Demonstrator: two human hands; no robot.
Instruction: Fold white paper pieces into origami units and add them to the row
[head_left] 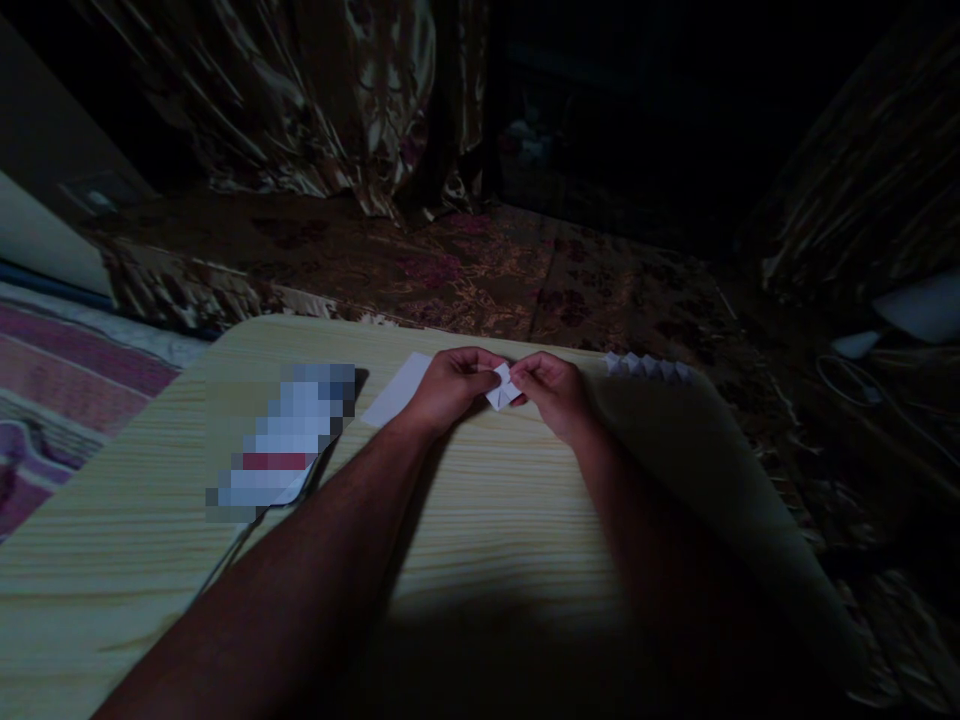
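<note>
The left hand [448, 385] and the right hand [553, 390], both bare, meet over the far part of a pale yellow tabletop with a wood-grain pattern and rounded corners [495, 520]. Between them is a small, square-looking piece of folded white paper [501, 392], with crease lines and flaps showing on its face. The left hand pinches its left side, the thumb laid along the upper edge and the fingers curled behind. The right hand grips the opposite side with thumb and bent fingers. Whether the folded paper touches the tabletop or is held just above it, I cannot tell.

Just beside the left hand, on its outer side, lies a flat strip of plain white paper [394, 392], its near end angled toward the left forearm; the hand hides part of it. Farther left of that hand lies a slim rectangular device with its face blurred into blocks [289, 430], and a thin pale cable [217, 565] runs from its near end toward the left forearm.

To the right of the right hand, well apart from it near the far edge, small folded white paper pieces with pointed tops [648, 368] stand in a row. Beyond both hands spreads a dark brown cloth with a floral pattern [450, 270], below a shiny gold-brown curtain [390, 80].
</note>
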